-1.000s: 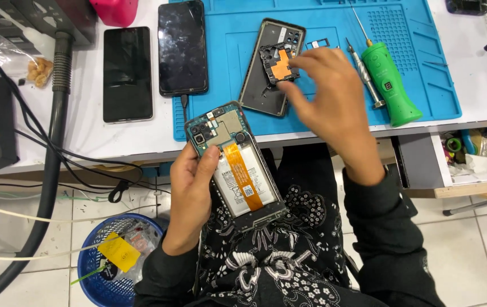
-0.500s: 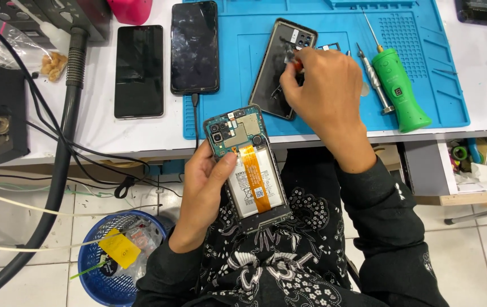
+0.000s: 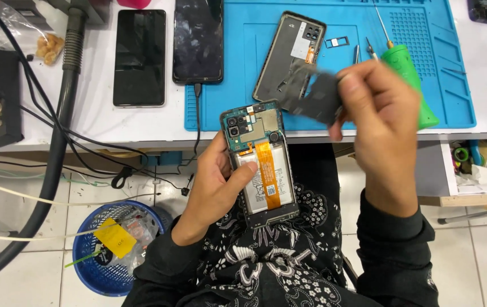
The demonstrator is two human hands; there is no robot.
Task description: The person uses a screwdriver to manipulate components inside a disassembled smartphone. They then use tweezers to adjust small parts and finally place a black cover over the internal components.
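Just off the worktop's [image 3: 101, 128] front edge, over the lap, an opened phone [image 3: 259, 162] with its battery and orange ribbon cable exposed is clasped by the left hand [image 3: 215, 187]. A dark, blurred cover piece [image 3: 314, 94] is pinched in the right hand [image 3: 383, 122] above the blue mat's [image 3: 238, 68] front edge. A phone back shell [image 3: 289, 54] lies on the mat.

blue mat [image 3: 232, 85] bare lower left; green screwdriver [image 3: 411, 79] blocks right.
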